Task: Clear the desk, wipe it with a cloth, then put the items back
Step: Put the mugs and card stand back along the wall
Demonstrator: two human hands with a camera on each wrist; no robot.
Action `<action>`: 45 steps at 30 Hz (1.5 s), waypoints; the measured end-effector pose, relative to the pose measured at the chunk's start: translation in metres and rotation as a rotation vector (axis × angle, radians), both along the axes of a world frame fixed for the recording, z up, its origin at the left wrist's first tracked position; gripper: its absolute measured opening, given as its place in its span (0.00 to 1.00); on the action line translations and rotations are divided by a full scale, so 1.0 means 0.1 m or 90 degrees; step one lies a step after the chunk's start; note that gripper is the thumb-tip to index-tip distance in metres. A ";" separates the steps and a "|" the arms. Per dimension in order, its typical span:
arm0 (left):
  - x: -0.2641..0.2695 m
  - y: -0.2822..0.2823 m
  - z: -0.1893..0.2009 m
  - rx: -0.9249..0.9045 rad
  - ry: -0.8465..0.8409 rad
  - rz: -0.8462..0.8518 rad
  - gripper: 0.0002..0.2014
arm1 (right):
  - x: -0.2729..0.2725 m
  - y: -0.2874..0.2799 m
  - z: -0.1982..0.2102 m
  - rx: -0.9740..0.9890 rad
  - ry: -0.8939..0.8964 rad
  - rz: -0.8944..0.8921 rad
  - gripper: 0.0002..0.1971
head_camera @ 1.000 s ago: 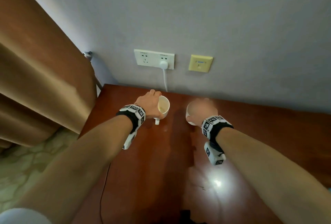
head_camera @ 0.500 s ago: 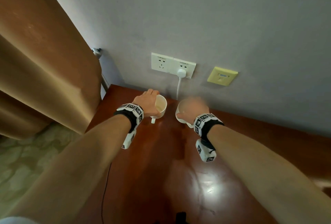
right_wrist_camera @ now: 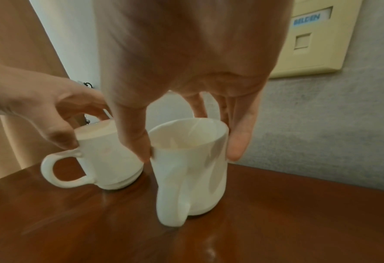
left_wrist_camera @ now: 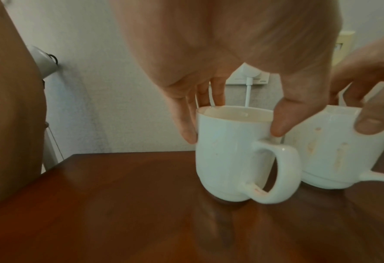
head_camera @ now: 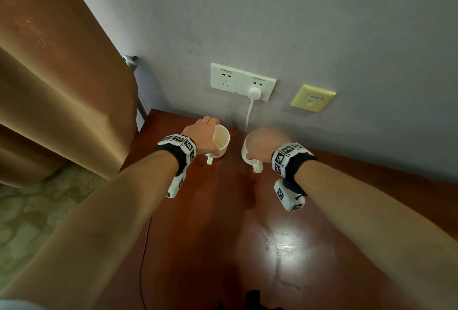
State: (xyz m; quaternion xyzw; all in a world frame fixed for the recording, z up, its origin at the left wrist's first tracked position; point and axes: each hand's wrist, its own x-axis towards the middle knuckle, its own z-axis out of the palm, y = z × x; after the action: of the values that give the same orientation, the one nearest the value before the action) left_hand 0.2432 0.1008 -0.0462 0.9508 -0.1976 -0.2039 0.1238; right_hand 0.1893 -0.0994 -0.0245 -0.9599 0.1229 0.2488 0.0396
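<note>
Two white mugs are side by side at the back of the reddish-brown desk (head_camera: 223,223), close to the wall. My left hand (head_camera: 202,136) grips the left mug (head_camera: 220,142) from above by its rim. In the left wrist view this mug (left_wrist_camera: 227,154) stands on the wood, with the thumb and fingers of the left hand (left_wrist_camera: 233,124) on opposite sides of it. My right hand (head_camera: 266,143) grips the right mug (head_camera: 249,151) the same way. The right wrist view shows that mug (right_wrist_camera: 200,169) blurred, at the desk surface, with its handle towards me and the right hand (right_wrist_camera: 186,147) over its rim.
Behind the mugs, a double wall socket (head_camera: 243,81) holds a white plug and cable (head_camera: 249,113). A yellowish data plate (head_camera: 312,97) is on the wall to the right. A brown curtain (head_camera: 62,86) hangs at left, and a thin dark cable (head_camera: 145,247) runs down the desk's left edge.
The right hand has brought its mug leftward, closer to the left mug. The left hand and its mug have stayed near the wall. The head view has shifted.
</note>
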 end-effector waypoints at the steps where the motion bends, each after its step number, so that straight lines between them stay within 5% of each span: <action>1: 0.01 -0.01 0.00 -0.003 0.000 0.001 0.47 | -0.01 0.01 0.00 0.000 -0.007 0.000 0.44; 19: -0.03 -0.07 0.12 0.015 0.034 0.008 0.50 | -0.16 -0.01 -0.02 0.055 -0.030 -0.004 0.51; 26: -0.19 -0.24 0.39 -0.001 0.007 -0.016 0.42 | -0.52 -0.32 0.15 0.055 -0.099 -0.045 0.44; 45: -1.30 -2.18 0.71 -0.048 -0.082 -0.162 0.27 | -2.41 -2.04 0.58 0.014 -0.142 -0.298 0.34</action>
State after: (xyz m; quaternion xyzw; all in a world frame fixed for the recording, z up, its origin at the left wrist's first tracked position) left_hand 0.1130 -0.1167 0.0245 0.9239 -0.3314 -0.1490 0.1197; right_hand -0.0521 -0.3039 0.0333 -0.9263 0.3338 0.1267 0.1201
